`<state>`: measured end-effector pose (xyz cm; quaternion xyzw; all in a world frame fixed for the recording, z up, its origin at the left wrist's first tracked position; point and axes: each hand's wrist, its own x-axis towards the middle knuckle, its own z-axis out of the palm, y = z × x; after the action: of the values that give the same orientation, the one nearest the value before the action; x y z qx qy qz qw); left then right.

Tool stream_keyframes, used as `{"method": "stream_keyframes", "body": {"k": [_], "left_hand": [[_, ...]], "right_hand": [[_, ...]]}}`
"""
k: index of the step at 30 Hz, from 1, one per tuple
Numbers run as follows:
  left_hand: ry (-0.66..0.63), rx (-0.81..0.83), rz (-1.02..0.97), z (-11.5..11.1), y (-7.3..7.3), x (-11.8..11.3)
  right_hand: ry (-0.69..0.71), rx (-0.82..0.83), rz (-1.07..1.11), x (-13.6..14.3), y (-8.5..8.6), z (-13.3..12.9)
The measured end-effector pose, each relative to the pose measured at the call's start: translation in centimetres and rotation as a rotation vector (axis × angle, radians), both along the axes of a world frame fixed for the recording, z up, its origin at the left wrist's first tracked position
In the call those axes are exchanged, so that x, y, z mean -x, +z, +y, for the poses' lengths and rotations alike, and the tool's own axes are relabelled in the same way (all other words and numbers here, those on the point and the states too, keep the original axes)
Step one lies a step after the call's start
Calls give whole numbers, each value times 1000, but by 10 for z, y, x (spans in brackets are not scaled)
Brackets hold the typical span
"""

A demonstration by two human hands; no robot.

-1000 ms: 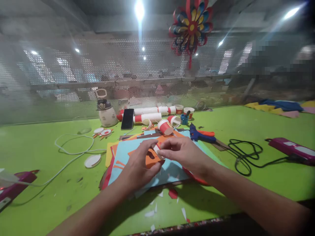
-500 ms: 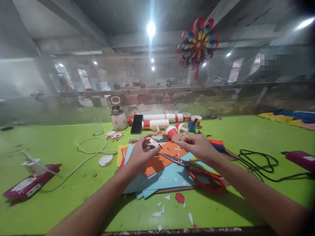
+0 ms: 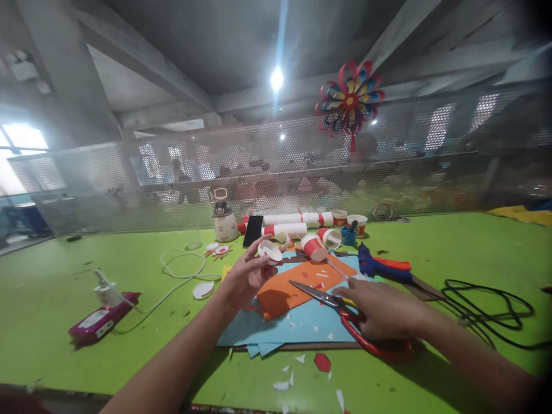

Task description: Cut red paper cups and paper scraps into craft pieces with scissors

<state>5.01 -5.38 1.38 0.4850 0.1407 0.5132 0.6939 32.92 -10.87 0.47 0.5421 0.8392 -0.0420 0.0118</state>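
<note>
My left hand (image 3: pixel 250 270) is closed on a small round white paper piece with a red edge (image 3: pixel 269 252), held up over the left side of the papers. My right hand (image 3: pixel 371 305) is at the handles of the scissors (image 3: pixel 319 294), whose blades point left over the orange sheet (image 3: pixel 280 293); its fingers are partly hidden and blurred, and a thin pale strand stretches up from them toward the red and white paper cup (image 3: pixel 314 247). Light blue sheets (image 3: pixel 297 333) lie underneath. Cut scraps (image 3: pixel 282 385) and a red hexagon (image 3: pixel 322 362) lie in front.
A blue glue gun (image 3: pixel 383 269) with a black cable (image 3: pixel 487 299) lies at right. A phone (image 3: pixel 253 231), a bottle (image 3: pixel 225 224) and white-red rolls (image 3: pixel 284 230) stand or lie behind. A purple power strip (image 3: pixel 103 322) with a white cable is at left.
The view has shifted left. My right hand has moved from beside the paper cup down to the scissors' handles. The piece in my left hand has turned and shows its round side.
</note>
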Motion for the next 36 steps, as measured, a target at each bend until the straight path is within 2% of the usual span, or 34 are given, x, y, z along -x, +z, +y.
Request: {"method": "stream_keyframes", "body": {"k": [5,10,16,22,27,31,36], "left_hand": [[11,-2,18,2,0,1],[32,22,9,5,1,4],[11,-63,62,9,5,10],[55,-60,54,12,5,14],[67,32,52,17,2,17],[61,64,57,21,-2,15],[71,39,104,21,-7,10]], "right_hand": [[-48,23,-3,2,-9,3],[-86,54,60,2,-8,7],[-104,42,214,-4,9,14],[-38,9,597,-2,26,1],[68,110,776,14,16,-12],[174,212,788,27,6,-15],[185,188,764,35,3,-16]]}}
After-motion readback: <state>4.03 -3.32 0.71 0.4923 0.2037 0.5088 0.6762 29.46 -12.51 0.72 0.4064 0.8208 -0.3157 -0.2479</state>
